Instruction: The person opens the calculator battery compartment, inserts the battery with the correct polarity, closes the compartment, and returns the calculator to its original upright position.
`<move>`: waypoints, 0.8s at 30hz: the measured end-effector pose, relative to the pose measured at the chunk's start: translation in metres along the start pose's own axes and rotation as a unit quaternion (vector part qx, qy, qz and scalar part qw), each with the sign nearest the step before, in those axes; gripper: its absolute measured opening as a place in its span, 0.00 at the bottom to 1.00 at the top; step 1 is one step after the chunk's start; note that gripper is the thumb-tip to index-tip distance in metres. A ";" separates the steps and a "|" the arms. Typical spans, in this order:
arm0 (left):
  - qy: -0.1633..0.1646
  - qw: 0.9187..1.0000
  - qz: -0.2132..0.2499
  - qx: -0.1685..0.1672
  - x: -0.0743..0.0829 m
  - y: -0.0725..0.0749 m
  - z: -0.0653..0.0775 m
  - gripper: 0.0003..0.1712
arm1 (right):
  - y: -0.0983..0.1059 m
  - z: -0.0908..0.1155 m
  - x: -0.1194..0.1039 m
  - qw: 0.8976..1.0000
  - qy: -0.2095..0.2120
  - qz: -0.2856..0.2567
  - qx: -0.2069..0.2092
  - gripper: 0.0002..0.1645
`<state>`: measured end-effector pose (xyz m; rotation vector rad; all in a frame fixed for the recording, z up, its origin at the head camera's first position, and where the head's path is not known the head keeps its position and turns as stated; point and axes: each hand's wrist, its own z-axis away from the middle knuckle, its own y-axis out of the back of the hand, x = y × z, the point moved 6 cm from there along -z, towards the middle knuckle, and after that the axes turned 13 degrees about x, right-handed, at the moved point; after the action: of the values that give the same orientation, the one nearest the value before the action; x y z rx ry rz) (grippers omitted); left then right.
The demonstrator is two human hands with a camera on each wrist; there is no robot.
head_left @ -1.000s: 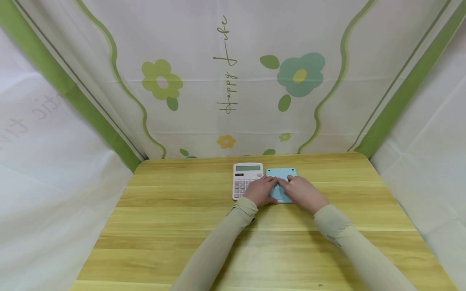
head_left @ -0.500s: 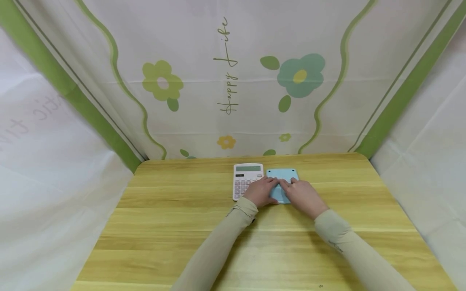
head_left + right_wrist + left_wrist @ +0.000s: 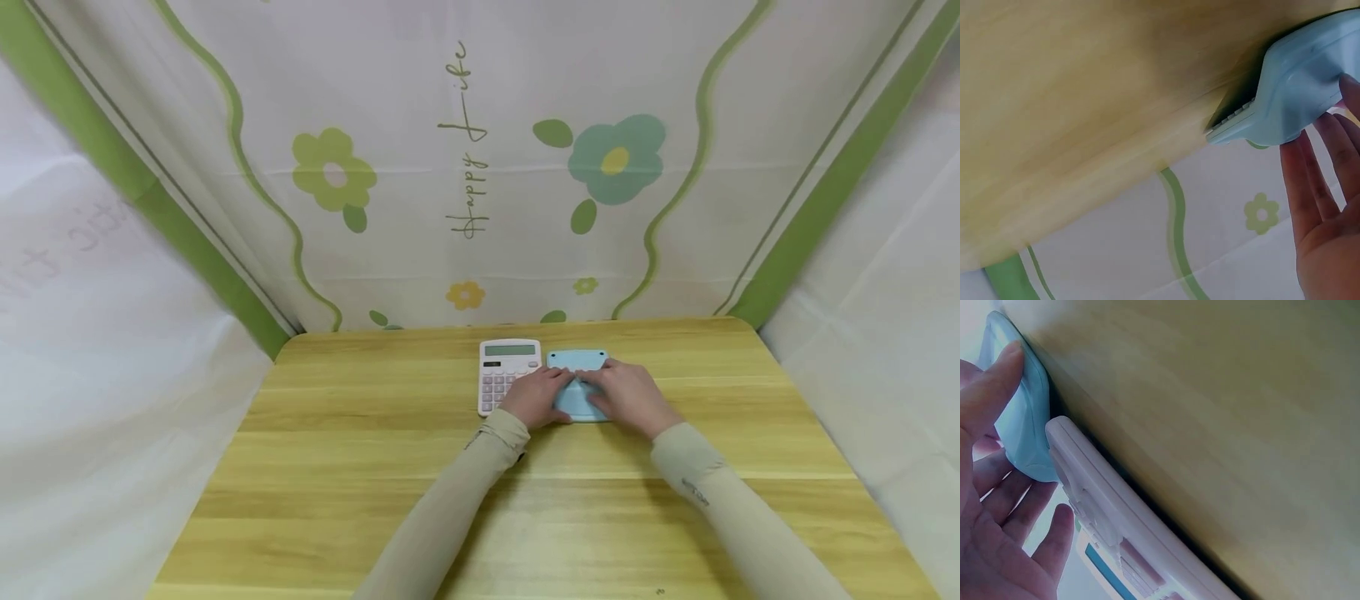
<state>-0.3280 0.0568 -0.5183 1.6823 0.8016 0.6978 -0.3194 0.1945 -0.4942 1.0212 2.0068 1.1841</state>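
A light blue calculator [image 3: 577,360] lies face down near the table's far edge, two dark feet showing on its back. In the right wrist view, light keys show beneath the blue calculator [image 3: 1297,94]. My left hand [image 3: 534,397] holds its left side, the thumb at the near edge and fingers over the back. With its fingertips, my right hand [image 3: 633,398] touches the back near the middle; the thumb is bent in beside them. The exact contact is partly hidden by the fingers. In the right wrist view, the other fingers of my right hand [image 3: 1329,206] are extended past the calculator's edge.
A pale pink calculator [image 3: 511,350] lies face up just left of the blue one, partly under my left hand. The wooden table [image 3: 360,467] ends at a white flowered cloth [image 3: 420,192] behind. More white cloth hangs at both sides.
My right hand has turned slightly on the blue calculator, its thumb now showing nearer the middle of the back. The left hand and both calculators keep their places.
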 end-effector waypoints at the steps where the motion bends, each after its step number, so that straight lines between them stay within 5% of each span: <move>1: 0.001 1.000 0.000 -0.001 0.000 0.000 0.000 0.46 | -0.001 0.000 0.001 1.000 -0.002 -0.007 0.001 0.24; 24: 0.004 1.000 0.004 0.006 0.001 0.001 0.001 0.46 | 0.000 -0.004 0.007 0.999 -0.010 -0.048 -0.006 0.29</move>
<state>-0.3261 0.0564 -0.5172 1.6956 0.8079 0.7072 -0.3261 0.1986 -0.4933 0.9159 2.0085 1.1300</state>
